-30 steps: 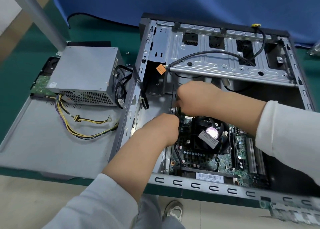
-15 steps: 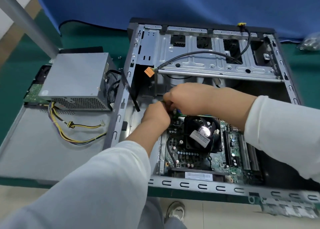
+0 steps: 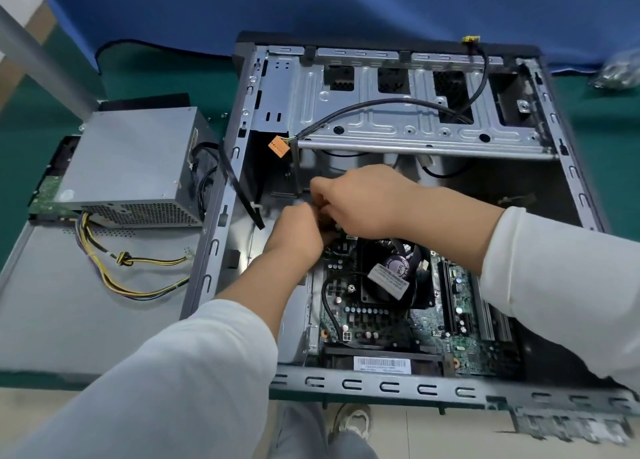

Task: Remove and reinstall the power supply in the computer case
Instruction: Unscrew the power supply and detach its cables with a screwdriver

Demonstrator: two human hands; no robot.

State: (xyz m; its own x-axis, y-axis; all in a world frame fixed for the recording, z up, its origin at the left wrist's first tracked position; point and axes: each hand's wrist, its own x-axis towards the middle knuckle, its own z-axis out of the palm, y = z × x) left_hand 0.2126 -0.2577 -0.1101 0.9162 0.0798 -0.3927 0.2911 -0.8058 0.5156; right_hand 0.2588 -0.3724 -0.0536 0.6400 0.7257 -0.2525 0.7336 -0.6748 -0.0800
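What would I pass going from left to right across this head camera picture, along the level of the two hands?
Power supply on the removed side panel → wall of the computer case → left hand → right hand → white sleeve of the right arm.

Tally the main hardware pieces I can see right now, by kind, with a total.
Power supply, out of the case on the side panel: 1
Computer case, open: 1
CPU fan: 1
Motherboard: 1
Hands inside the case: 2, left hand and right hand
Total: 6
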